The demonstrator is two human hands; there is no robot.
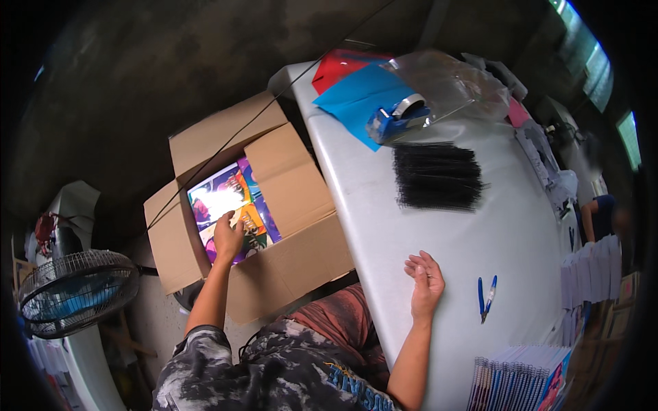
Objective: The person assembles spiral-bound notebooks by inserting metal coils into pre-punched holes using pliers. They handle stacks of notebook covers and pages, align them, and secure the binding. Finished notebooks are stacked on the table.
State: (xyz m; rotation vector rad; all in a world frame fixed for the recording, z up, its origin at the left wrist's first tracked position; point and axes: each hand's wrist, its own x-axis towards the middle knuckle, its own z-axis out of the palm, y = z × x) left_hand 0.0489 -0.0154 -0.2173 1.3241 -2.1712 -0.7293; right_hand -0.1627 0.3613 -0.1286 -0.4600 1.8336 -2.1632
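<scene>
My left hand reaches into an open cardboard box, its fingers apart over colorful glossy notebooks stacked inside. Whether the fingertips press on the top cover cannot be made out. My right hand hovers over the white-covered table, palm turned inward, fingers loosely spread and holding nothing. To its right lie blue-handled cutting pliers. Farther up the table rests a pile of thin black wire binding coils.
Spiral-bound notebooks are stacked at the near right. A blue tape dispenser, a blue sheet, a red sheet and clear plastic occupy the far end. A fan stands left; another person is far right.
</scene>
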